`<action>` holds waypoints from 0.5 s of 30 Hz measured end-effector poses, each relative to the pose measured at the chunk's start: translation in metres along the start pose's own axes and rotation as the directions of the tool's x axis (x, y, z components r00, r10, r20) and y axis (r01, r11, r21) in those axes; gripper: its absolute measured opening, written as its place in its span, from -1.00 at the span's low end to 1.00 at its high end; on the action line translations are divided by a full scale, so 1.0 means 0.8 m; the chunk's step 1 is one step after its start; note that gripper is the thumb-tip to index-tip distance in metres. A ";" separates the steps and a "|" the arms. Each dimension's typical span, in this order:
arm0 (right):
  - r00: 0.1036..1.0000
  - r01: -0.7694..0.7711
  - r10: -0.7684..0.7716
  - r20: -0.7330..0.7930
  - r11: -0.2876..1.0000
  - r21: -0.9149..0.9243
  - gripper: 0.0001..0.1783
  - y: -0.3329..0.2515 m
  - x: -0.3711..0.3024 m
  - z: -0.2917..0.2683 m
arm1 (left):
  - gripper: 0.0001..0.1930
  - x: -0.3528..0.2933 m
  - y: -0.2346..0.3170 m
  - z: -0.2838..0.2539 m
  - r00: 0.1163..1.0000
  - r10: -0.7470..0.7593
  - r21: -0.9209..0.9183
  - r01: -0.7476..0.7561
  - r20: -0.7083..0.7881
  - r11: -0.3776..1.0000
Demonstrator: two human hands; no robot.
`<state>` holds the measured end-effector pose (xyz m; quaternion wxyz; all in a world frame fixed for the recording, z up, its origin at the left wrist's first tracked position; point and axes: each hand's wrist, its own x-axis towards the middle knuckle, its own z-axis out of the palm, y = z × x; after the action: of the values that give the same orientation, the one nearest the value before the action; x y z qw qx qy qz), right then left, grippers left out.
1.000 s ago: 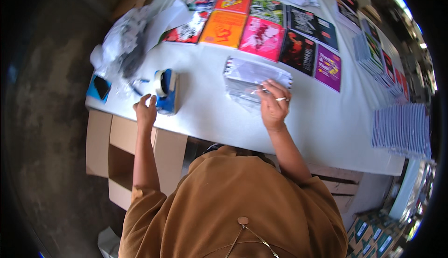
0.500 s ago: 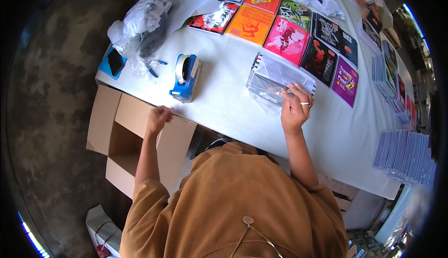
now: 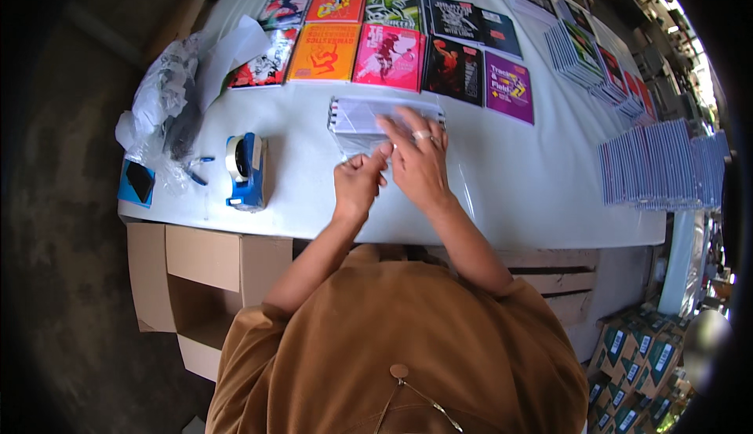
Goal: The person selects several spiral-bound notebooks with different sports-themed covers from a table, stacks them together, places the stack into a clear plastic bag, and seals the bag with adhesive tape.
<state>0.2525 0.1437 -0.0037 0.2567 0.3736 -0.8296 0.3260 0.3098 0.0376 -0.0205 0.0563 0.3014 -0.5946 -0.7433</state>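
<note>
In front of me on the table lies a spiral-bound notebook bundle (image 3: 349, 118) in clear plastic, its pale side up and its black binding showing at both ends. My right hand (image 3: 420, 159), with a ring on one finger, rests over the near part of the bundle, fingers stretched out and apart. Close beside it, my left hand (image 3: 359, 183) is closed in a pinch at the bundle's near edge. What its fingertips hold, if anything, is too small to make out. A blue tape dispenser (image 3: 248, 175) with a roll of clear tape stands to the left.
Colourful spiral notebooks (image 3: 323, 51) lie in rows beyond the bundle. Crumpled plastic (image 3: 161, 112), a blue pen (image 3: 196, 175) and a phone (image 3: 140, 182) are at the left. Notebook stacks (image 3: 647, 165) line the right side. An open cardboard box (image 3: 202, 257) sits below the table edge.
My left hand has moved from beside the tape dispenser to the bundle, near my right hand. My right hand's fingers have spread over the bundle. The view has shifted to the right.
</note>
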 end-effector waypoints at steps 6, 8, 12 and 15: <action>0.926 -0.107 0.136 0.352 0.989 -0.101 -0.43 -0.012 0.074 -0.015 | -0.62 0.017 -0.087 0.000 0.969 -0.205 0.160 0.182 0.136 0.970; 0.864 -0.279 0.281 0.418 0.958 -0.068 -0.42 -0.005 0.092 0.012 | -0.71 -0.009 -0.103 0.012 0.858 -0.259 0.133 0.223 0.444 0.966; 0.945 -0.325 0.298 0.137 0.787 0.524 -0.18 -0.009 0.087 -0.023 | -0.50 0.003 -0.118 -0.034 0.710 -0.246 -0.064 0.379 0.659 0.923; 0.864 -0.459 0.408 0.295 0.398 0.794 -0.11 0.070 0.028 -0.056 | -0.34 0.070 -0.070 -0.082 0.515 0.268 -0.495 0.376 0.814 0.783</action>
<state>0.2032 0.1951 0.0210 -0.0724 0.2294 -0.6395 0.7302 0.3136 -0.0271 -0.1008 -0.1728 -0.1204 -0.2538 -0.9440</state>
